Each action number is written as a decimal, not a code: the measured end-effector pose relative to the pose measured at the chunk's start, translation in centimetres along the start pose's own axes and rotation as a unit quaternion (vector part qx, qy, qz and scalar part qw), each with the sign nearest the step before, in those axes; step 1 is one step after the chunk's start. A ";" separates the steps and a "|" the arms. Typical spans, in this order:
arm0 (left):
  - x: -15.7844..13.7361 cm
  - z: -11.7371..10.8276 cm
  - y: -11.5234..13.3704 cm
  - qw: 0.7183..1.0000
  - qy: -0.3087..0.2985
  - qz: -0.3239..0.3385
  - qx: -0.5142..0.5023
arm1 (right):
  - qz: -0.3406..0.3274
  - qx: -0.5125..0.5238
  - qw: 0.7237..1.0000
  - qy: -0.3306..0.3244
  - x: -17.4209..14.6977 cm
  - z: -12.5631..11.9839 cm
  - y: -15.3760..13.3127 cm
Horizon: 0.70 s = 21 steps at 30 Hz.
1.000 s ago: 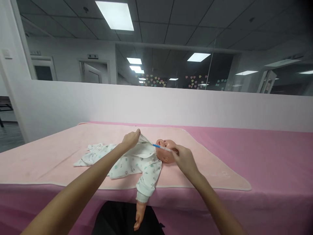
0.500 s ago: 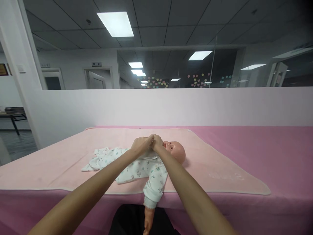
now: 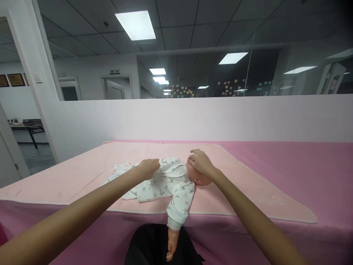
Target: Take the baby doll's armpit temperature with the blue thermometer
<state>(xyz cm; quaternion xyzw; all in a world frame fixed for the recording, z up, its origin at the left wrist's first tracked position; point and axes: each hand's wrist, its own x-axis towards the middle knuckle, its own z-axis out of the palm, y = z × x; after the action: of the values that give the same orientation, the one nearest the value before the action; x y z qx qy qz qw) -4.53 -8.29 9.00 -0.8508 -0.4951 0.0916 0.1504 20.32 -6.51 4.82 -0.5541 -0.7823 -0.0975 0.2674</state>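
- Draped pink cloth (image 3: 292,165) lay under a pale-edged peach blanket (image 3: 234,193).
- Smooth plastic doll (image 3: 178,186) lay on the blanket in wrinkled, printed white fabric clothing (image 3: 158,189).
- Right hand (image 3: 201,162) was open, loosely bent over the doll's head (image 3: 199,179).
- Left hand (image 3: 149,168) was curled over the clothing; grip unclear.

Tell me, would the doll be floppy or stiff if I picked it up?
The doll might be both. Its smooth head looks like plastic, so it's probably stiff. Its wrinkled clothes are likely floppy. Its arm dangles, so it might swing.
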 end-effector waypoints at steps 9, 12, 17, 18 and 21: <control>7.8 0.1 -0.8 0.975 0.092 -0.092 -0.181 | 0.271 0.486 0.831 0.014 -1.7 2.2 5.8; 11.1 3.0 -0.9 0.968 0.121 -0.114 -0.188 | 0.322 0.634 0.702 -0.045 -2.0 3.2 5.7; 14.9 7.8 -0.5 0.960 0.105 -0.130 -0.224 | 0.294 0.732 0.602 -0.120 -2.8 4.8 5.5; 15.4 8.4 -0.6 0.959 0.095 -0.134 -0.230 | 0.291 0.735 0.601 -0.120 -2.9 5.1 5.6; 16.2 9.3 -1.1 0.956 0.080 -0.139 -0.244 | 0.287 0.758 0.576 -0.104 -3.1 5.6 5.9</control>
<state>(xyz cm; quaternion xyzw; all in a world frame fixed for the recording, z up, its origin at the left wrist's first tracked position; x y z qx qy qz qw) -0.35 7.83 0.52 -0.7887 -0.6023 -0.1226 -0.0115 24.72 -4.33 -2.32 -0.3512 -0.3930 0.6717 0.5206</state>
